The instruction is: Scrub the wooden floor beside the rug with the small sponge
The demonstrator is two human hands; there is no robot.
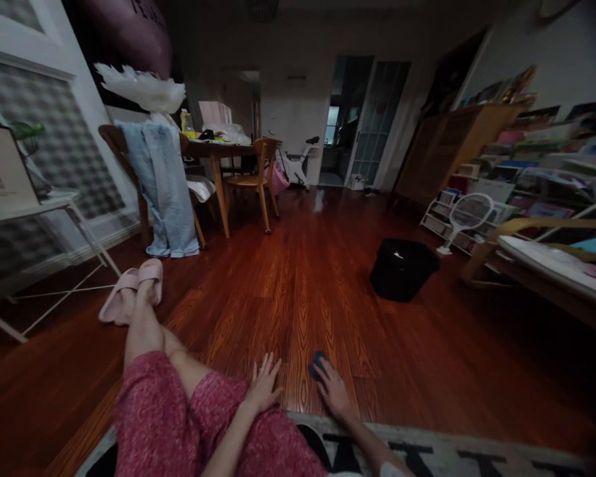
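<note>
Wood floor [298, 278]: right hand [334, 392] touches dark object [318, 362]; black bin [402, 268] beyond.

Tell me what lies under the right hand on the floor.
A small dark object lies on the wooden floor beneath the fingertips of the right hand. Only its far, rounded end shows; the fingers cover the rest, so its kind cannot be told.

home living-dining room | dining table [213, 149] | bookshelves [536, 165] | wooden floor [302, 285]
</note>
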